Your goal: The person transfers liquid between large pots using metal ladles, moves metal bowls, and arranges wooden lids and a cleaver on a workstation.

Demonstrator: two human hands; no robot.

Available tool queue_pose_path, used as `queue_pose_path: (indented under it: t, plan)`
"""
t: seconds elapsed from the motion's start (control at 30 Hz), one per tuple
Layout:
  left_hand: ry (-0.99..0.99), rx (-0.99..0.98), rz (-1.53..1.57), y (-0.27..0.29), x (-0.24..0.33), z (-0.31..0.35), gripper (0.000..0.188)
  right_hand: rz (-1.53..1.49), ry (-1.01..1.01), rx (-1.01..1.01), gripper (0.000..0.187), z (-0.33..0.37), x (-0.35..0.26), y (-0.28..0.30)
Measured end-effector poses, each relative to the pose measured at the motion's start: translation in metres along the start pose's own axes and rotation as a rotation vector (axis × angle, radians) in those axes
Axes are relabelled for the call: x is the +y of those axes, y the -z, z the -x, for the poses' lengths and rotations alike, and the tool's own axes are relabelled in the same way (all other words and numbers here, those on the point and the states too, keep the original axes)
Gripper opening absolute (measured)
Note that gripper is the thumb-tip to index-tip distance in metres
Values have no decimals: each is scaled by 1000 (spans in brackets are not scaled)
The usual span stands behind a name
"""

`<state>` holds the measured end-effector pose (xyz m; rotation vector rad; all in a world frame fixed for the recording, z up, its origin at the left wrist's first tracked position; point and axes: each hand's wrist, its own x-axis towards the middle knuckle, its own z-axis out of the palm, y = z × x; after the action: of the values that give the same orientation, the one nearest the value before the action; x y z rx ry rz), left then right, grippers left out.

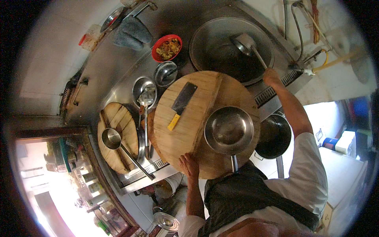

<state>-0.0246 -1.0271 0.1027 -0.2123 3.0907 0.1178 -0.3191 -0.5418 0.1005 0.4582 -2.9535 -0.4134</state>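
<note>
My right hand [271, 77] is closed around the handle of a metal ladle [244, 44]. The ladle's bowl is inside a large dark wok [211, 53] at the far right. On the near left edge of a big round wooden cutting board [167, 148] rests my left hand [189, 165], its fingers laid on the wood and holding nothing. A cleaver [184, 97] with a yellow handle lies on the board's left half. To its right sits a steel frying pan [229, 128], handle toward me.
Left of the board, a second ladle [111, 138] lies across a wooden lid [130, 152]. Steel bowls [166, 73] and a red bowl of chopped food [168, 48] stand farther back. A grey cloth [133, 32] hangs at the back. A dark pot [273, 136] is at the right.
</note>
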Motion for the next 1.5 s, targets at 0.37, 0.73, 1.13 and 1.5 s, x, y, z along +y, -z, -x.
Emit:
queue_pose_path:
  t: [0.37, 0.73, 1.13, 1.5]
  plan:
    - [23, 48, 52, 8, 2, -8, 27, -818, -402, -589, 33, -65, -90, -27]
    - [50, 50, 131, 24, 0, -8, 32, -2465, -586, -704, 25, -46, -83, -26]
    - [66, 157, 169, 28, 7, -8, 34, -2405, -691, -601, 17, -12, -48, 129]
    - [453, 449, 548, 27, -59, 76, 39, -1888, -593, -385, 42, 119, -74, 273]
